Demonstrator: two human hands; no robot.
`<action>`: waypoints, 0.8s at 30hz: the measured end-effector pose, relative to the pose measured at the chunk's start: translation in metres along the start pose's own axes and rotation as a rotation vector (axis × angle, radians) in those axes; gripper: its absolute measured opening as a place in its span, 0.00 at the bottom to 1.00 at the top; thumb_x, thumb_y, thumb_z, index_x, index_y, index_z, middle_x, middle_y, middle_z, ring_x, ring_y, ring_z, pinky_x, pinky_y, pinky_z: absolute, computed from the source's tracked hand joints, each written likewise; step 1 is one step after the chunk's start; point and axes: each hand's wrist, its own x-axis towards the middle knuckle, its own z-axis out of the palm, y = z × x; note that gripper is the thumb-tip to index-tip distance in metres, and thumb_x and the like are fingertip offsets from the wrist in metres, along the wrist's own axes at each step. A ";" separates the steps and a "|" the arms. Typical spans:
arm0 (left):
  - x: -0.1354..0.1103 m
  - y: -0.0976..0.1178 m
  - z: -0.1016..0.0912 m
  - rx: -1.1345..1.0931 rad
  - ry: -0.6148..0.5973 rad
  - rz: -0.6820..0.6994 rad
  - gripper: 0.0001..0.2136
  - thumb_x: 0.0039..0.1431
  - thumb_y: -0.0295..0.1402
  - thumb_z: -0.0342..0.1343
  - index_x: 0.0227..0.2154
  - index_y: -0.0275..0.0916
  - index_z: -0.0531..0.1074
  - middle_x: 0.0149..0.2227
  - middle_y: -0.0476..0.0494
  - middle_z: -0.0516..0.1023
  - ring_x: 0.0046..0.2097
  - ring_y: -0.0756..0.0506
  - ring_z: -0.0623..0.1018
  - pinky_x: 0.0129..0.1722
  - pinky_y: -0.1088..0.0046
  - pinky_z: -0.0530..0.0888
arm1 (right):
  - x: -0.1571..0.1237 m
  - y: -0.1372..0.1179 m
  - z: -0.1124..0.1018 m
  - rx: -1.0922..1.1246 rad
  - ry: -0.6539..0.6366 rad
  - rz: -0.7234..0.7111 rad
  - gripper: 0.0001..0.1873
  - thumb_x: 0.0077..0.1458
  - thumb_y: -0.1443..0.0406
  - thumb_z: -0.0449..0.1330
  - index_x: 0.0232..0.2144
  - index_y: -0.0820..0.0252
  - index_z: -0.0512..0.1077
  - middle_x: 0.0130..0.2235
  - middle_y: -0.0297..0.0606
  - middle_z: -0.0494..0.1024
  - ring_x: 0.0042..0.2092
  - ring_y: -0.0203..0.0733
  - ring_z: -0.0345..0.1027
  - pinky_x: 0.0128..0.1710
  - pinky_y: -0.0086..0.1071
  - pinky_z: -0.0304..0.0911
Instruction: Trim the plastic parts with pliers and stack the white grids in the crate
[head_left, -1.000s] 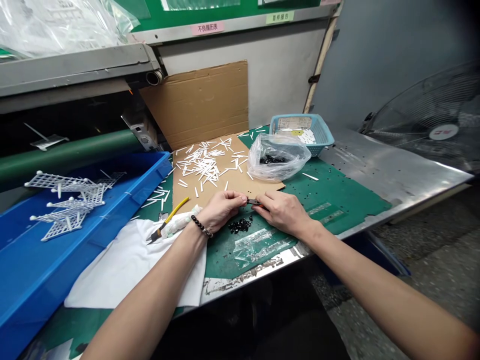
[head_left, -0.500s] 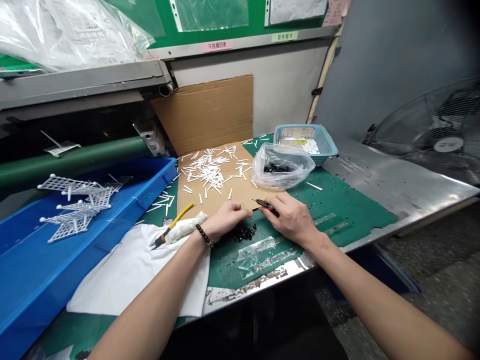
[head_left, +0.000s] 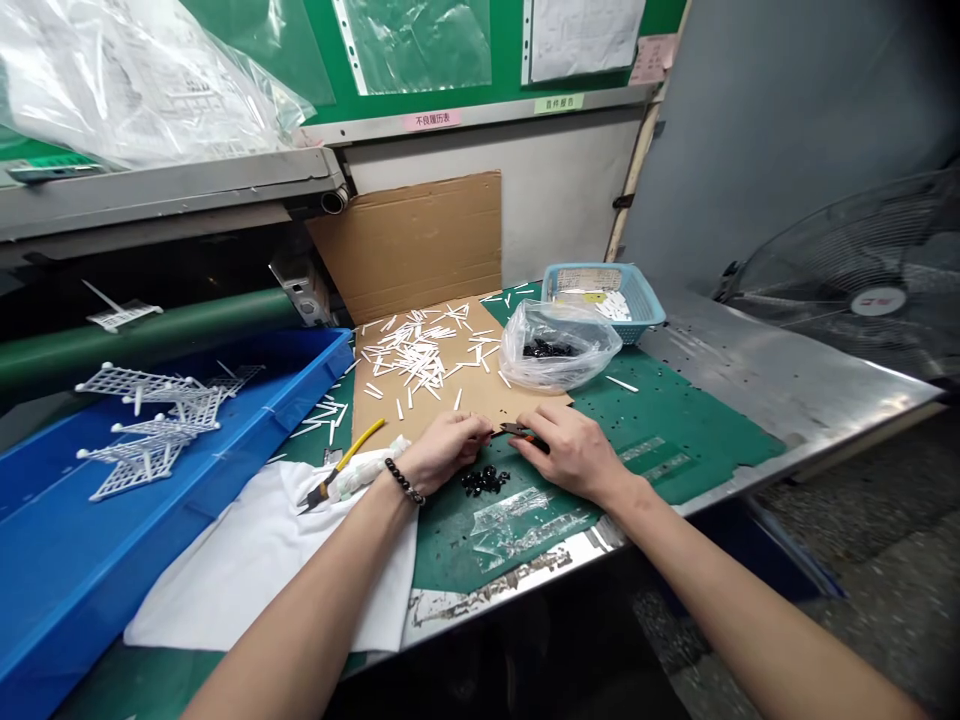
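Dark-headed cutters with an orange handle (head_left: 516,429) are gripped in the right hand (head_left: 576,452), nose pointed leftward. A small dark piece (head_left: 496,434) is pinched in the left hand (head_left: 450,448). Glossy black pieces (head_left: 486,481) are heaped loosely below.

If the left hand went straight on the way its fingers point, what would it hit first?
Probably the plier-like tool in the right hand: its tip sits just ahead of the left hand, though the depth between them is hard to judge.

Head cam's looking forward and down at the bench (head_left: 750,345) from pretty close up, tray (head_left: 187,515) near left, fan (head_left: 847,270) far right.
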 end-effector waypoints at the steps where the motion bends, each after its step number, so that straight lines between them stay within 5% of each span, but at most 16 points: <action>1: 0.001 0.000 -0.002 -0.090 -0.007 -0.016 0.08 0.46 0.33 0.61 0.23 0.34 0.69 0.25 0.48 0.69 0.22 0.56 0.59 0.21 0.78 0.53 | 0.000 0.000 0.000 0.005 -0.014 -0.014 0.12 0.63 0.58 0.54 0.40 0.60 0.71 0.35 0.40 0.71 0.37 0.44 0.64 0.39 0.34 0.58; 8: 0.003 -0.004 -0.008 -0.160 -0.073 -0.015 0.13 0.44 0.35 0.67 0.28 0.32 0.73 0.28 0.46 0.72 0.25 0.56 0.62 0.23 0.80 0.56 | 0.002 -0.001 -0.002 -0.004 -0.035 -0.016 0.13 0.63 0.58 0.55 0.41 0.60 0.71 0.35 0.41 0.71 0.38 0.45 0.64 0.40 0.35 0.57; 24: 0.003 -0.004 -0.007 0.019 -0.007 0.036 0.17 0.42 0.39 0.68 0.31 0.31 0.73 0.28 0.47 0.73 0.26 0.55 0.64 0.25 0.77 0.57 | 0.005 -0.005 -0.008 -0.110 -0.123 -0.052 0.12 0.63 0.58 0.54 0.39 0.60 0.70 0.34 0.40 0.70 0.37 0.44 0.62 0.39 0.35 0.54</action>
